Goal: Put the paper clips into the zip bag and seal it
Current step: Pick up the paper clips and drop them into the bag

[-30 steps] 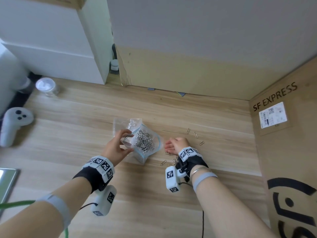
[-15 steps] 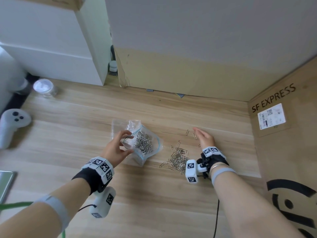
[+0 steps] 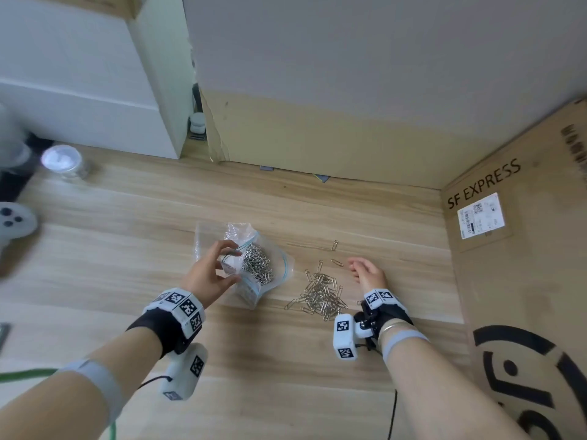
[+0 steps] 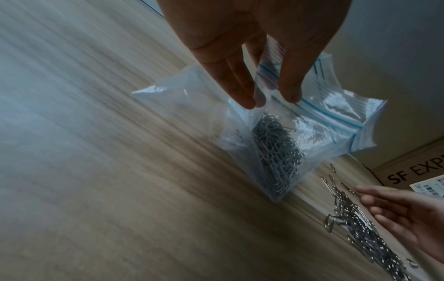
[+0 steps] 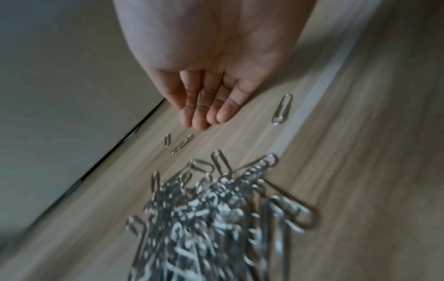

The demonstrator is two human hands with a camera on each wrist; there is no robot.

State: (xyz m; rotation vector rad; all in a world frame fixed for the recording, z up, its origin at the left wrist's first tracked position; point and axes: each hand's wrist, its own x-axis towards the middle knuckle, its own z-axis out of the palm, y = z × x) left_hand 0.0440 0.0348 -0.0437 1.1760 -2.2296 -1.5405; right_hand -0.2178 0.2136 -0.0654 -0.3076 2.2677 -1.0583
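A clear zip bag (image 3: 273, 268) (image 4: 319, 133) with a blue seal line stands open on the wooden table, holding a heap of silver paper clips (image 3: 257, 263) (image 4: 276, 148). My left hand (image 3: 211, 274) (image 4: 271, 95) pinches the bag's near lip between thumb and fingers and holds the mouth open. To the right of the bag a loose pile of paper clips (image 3: 322, 295) (image 5: 216, 218) lies on the table. My right hand (image 3: 365, 271) (image 5: 204, 112) rests edge-down just right of the pile, fingers straight and together, holding nothing. A few single clips (image 3: 335, 246) (image 5: 282, 109) lie beyond the pile.
A cardboard box (image 3: 524, 281) marked SF EXPRESS walls the right side. A cardboard panel (image 3: 317, 141) and a white box (image 3: 95, 90) stand at the back. A small clear jar (image 3: 65, 160) and a white controller (image 3: 14, 220) sit far left.
My right hand moved from beside the bag out to the right, uncovering the pile of clips, then drew slightly back toward it. The left hand kept its hold on the bag.
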